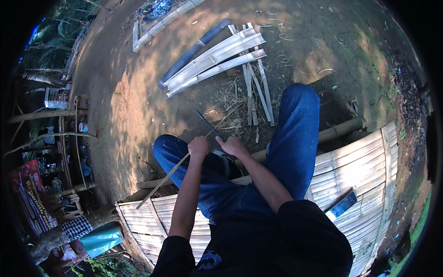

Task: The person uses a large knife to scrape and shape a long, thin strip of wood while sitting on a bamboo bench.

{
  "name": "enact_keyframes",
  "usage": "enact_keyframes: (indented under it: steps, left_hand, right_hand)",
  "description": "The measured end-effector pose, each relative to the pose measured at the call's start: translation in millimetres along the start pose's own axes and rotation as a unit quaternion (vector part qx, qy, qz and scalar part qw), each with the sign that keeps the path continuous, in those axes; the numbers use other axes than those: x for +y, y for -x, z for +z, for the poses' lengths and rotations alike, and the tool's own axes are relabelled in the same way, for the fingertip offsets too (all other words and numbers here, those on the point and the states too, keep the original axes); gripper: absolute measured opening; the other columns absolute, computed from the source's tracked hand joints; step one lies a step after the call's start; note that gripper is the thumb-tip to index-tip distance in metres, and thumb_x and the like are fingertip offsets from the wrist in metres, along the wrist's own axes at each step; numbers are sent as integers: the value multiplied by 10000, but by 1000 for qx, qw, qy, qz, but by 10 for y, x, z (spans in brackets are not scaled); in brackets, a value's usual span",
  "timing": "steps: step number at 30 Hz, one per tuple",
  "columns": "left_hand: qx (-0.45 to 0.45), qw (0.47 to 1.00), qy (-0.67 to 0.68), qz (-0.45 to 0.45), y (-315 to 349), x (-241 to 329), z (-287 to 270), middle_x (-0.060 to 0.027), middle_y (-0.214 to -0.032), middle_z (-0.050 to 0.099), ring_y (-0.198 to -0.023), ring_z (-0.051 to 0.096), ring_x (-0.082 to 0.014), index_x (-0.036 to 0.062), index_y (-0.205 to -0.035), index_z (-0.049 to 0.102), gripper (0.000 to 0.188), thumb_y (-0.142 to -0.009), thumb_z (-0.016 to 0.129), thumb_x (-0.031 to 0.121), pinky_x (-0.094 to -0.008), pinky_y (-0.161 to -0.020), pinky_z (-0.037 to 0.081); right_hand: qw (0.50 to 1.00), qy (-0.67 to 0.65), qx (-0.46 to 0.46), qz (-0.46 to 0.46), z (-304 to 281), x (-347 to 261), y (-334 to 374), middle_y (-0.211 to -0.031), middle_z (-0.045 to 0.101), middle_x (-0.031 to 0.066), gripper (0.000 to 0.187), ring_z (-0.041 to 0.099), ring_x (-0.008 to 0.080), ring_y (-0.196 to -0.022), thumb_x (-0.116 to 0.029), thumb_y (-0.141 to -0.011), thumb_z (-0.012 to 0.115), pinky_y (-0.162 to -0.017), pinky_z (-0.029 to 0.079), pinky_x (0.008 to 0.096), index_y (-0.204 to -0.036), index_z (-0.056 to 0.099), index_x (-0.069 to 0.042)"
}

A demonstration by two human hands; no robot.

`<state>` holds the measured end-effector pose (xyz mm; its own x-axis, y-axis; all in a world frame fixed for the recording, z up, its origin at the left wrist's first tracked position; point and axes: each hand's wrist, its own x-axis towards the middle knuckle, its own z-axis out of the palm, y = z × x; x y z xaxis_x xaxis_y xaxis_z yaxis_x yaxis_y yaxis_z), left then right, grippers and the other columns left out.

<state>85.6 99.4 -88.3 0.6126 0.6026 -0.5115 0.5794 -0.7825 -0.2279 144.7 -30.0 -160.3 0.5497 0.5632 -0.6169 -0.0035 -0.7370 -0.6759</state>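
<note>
My left hand (198, 147) is closed round a thin bamboo strip (162, 181), whose long end slants down to the left past my knee. In my right hand (232, 146) is a knife, its dark narrow blade (206, 122) pointing up and to the left, away from me. Both hands are close together between my knees. The strip's short far end comes out of my left fist and meets the blade near my right hand. The knife's handle is hidden by my fingers.
I sit on a slatted bamboo bench (350, 161); a phone (341, 205) lies on it at my right. On the ground ahead are split bamboo halves (217, 55), a dark bamboo pole (194, 53), thin bamboo strips (263, 87) and shavings (230, 108). A banner (34, 194) hangs at the left.
</note>
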Motion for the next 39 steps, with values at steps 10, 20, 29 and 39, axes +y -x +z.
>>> enact_keyframes:
  steps: [10, 20, 29, 39]
  left_hand:
    - [132, 978, 149, -54, 897, -312, -610, -224, -880, 661, -836, 641, -423, 33, -931, 637, 414, -968, 394, 366, -489, -726, 527]
    - [183, 959, 202, -81, 1395, -492, -547, -232, -802, 642, -774, 625, -434, 71, -904, 604, 317, -966, 431, 328, -521, -682, 501]
    - [235, 957, 163, -51, 1768, -498, -652, -181, -746, 647, -682, 638, -398, 69, -833, 562, 285, -961, 454, 299, -492, -589, 512]
    - [266, 945, 186, -38, 1773, -542, -741, -177, -705, 637, -631, 630, -391, 75, -832, 572, 260, -952, 478, 286, -479, -554, 505]
  right_hand:
    - [961, 64, 47, -266, -498, -594, 557, -696, 638, 241, 714, 656, 399, -744, -657, -843, 466, -686, 526, 469, -815, 687, 21]
    - [953, 121, 101, -260, -748, -566, 546, -645, 630, 235, 772, 662, 393, -662, -685, -832, 455, -622, 536, 473, -720, 672, 48]
    - [947, 192, 179, -183, -1497, -762, 194, -746, 656, 251, 775, 679, 361, -759, -684, -851, 415, -692, 549, 457, -769, 686, 37]
    - [903, 291, 149, -279, -1517, -691, 442, -658, 630, 224, 766, 667, 387, -723, -730, -814, 432, -715, 540, 467, -879, 706, -18]
